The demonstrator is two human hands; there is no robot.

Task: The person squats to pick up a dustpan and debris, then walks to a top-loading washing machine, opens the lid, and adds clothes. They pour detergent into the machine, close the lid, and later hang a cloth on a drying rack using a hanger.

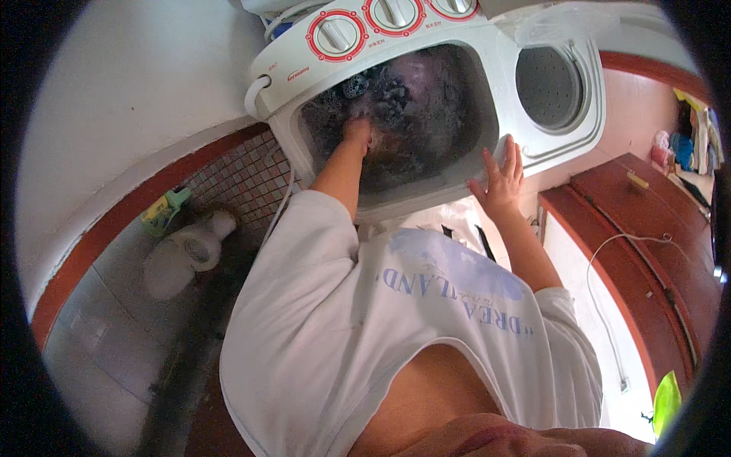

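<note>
My left hand (358, 134) reaches down into the wash tub of a white twin-tub washing machine (394, 207). Its fingers are sunk in dark, sudsy water (440, 114), so whether they grip anything is hidden. Dark fabric and patches of foam show in the water near that hand. My right hand (503, 180) rests with spread fingers on the machine's front rim, between the wash tub and the spin tub (549, 85), and holds nothing. The spin tub's clear lid (554, 25) is raised.
Red-ringed dials (337, 37) line the machine's back panel, with a white hose (257, 94) at its left corner. On the floor to the left are a white plastic jug (183, 257) and a green-and-yellow package (165, 211). A reddish-brown wooden door (634, 211) stands right.
</note>
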